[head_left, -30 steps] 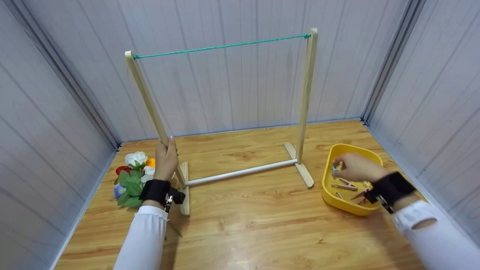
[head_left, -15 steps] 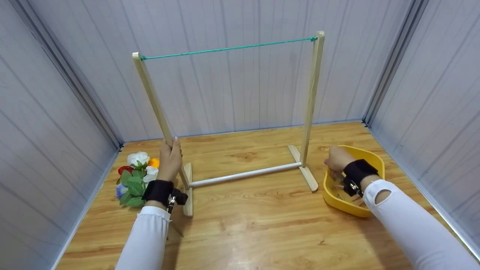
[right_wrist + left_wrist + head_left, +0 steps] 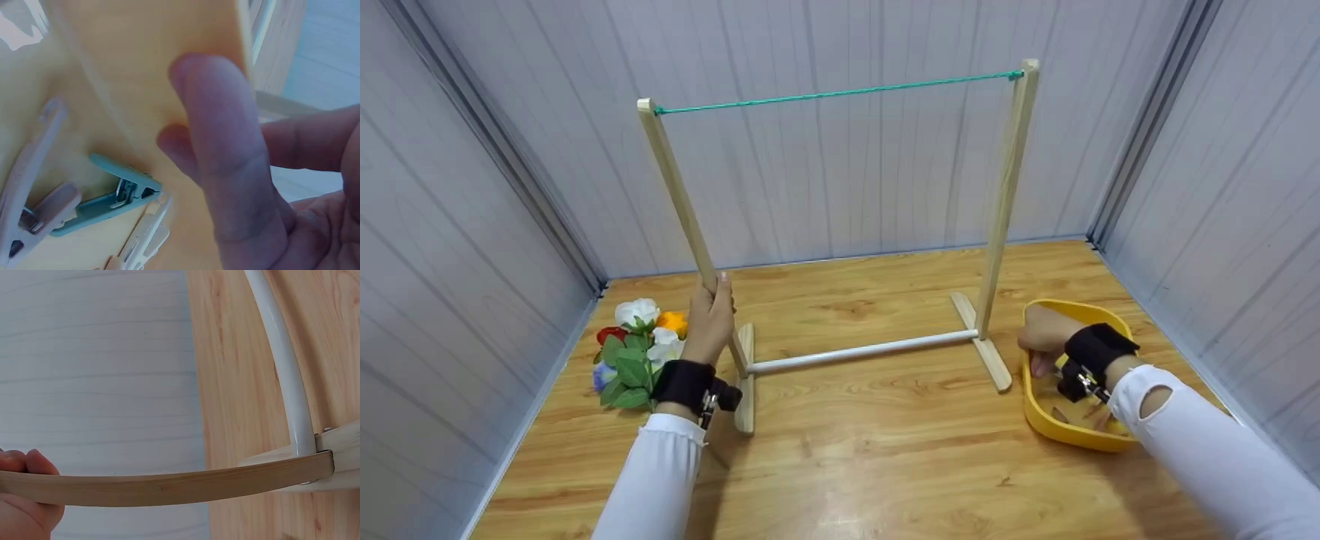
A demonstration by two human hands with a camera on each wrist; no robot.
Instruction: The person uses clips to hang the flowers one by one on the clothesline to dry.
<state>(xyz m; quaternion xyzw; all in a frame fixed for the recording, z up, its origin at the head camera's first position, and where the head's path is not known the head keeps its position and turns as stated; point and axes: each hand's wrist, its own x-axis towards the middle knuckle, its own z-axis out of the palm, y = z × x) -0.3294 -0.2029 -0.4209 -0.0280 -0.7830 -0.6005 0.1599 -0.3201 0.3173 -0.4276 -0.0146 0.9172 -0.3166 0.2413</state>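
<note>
1. While my left hand [image 3: 712, 319] curls around the left post [image 3: 682, 202] of the wooden rack [image 3: 840, 225], that post runs long-axis upward, leaning toward 11 o'clock.
2. My right hand [image 3: 1046, 341] hovers in the yellow tray [image 3: 1069, 435] at 3 o'clock on the bench [image 3: 847, 450], fingers [image 3: 225, 163] loosely bent and holding nothing.
3. Below the fingers a teal clothespin [image 3: 107, 197] lies flat, pointing toward 2 o'clock, between pale clothespins [image 3: 34, 191].
4. Flowers [image 3: 637, 349] lie at 9 o'clock.
</note>
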